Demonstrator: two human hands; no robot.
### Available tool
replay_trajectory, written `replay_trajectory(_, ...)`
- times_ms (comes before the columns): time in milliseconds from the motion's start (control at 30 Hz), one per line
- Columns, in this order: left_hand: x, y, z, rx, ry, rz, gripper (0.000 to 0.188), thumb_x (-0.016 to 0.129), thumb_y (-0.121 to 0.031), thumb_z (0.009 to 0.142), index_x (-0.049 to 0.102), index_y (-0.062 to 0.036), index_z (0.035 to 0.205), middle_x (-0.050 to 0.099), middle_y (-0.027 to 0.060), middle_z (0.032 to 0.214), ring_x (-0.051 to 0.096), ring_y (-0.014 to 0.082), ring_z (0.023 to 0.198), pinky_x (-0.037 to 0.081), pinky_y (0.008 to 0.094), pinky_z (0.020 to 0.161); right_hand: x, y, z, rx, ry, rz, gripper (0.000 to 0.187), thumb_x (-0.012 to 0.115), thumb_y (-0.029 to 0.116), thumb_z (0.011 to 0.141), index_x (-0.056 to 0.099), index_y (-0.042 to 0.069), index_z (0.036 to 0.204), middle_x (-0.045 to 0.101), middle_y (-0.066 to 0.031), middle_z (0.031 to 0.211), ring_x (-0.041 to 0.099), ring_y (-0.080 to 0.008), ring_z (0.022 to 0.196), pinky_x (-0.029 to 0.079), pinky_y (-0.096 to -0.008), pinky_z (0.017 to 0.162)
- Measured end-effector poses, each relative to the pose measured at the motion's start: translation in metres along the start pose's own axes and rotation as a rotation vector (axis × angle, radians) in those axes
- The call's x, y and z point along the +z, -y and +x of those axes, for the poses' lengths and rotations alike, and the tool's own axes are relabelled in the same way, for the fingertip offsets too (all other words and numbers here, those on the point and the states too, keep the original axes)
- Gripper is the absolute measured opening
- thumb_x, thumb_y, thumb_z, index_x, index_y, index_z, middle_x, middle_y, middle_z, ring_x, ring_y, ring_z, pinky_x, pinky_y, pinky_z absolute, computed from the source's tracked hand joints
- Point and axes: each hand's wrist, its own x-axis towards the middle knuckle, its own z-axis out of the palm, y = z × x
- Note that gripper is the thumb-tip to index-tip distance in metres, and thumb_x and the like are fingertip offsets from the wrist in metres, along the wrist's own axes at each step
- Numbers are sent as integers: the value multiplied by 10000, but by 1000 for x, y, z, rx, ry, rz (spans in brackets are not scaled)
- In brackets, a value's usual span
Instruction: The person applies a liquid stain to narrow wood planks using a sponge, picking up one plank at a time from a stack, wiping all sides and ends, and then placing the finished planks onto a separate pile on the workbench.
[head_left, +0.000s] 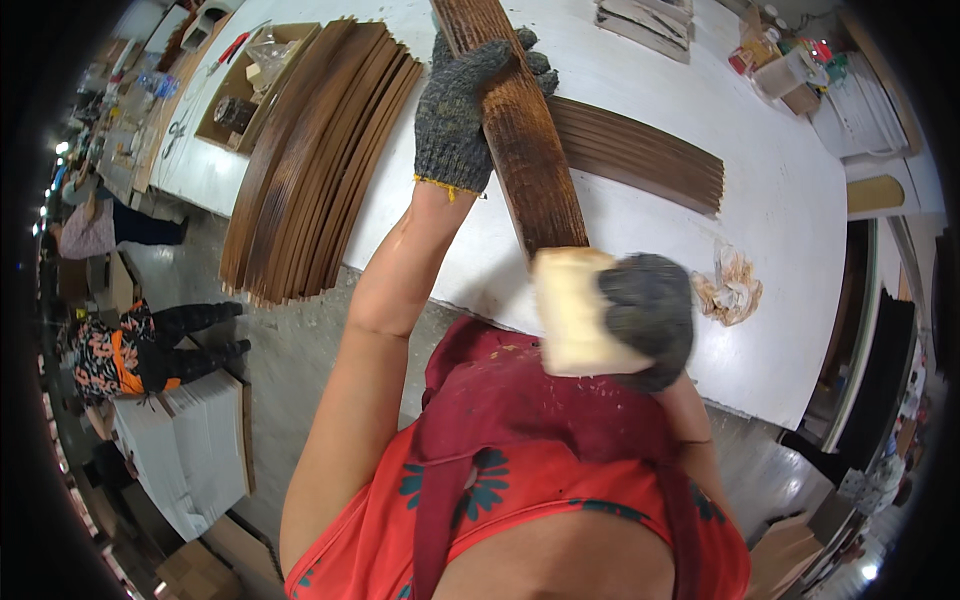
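Observation:
My left hand (463,112), in a dark grey knit glove with a yellow-edged cuff, is closed around a long brown wooden board (527,135). The board is tilted, its near end toward my body. In my gloved right hand (650,320) is a pale cream block that looks like a sponge (575,310), slightly blurred. The sponge is at the board's near end, over the table's front edge. Beneath and right of the board lies a stack of brown boards (645,155). A larger stack of boards (310,160) lies to the left, overhanging the front edge.
The white table (780,280) carries a crumpled stained wad (728,288) at right and an open box (250,90) with a jar at left. Bottles and containers (785,65) stand at the far right. Two people (125,350) are off to the left, near stacked white sheets (185,455).

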Motion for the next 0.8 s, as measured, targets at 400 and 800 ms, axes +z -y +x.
replay_trajectory(400,7,-18,-9,43,137,-151,387,500,-325,901,501,16,1083,574,110,936,569,197,843,496,309,746,-9,-26,-22,524,-399,-110,419,693,70,657,535,27,1043,583,-101,1011,556,-237,938,425,-325,837)
replay_trajectory(800,2,-27,-2,-91,348,-1018,260,525,-61,866,453,-41,1115,547,44,879,567,138,863,489,262,784,14,-15,22,440,-409,645,221,653,104,710,629,31,917,618,-137,951,597,-233,869,467,-309,763)
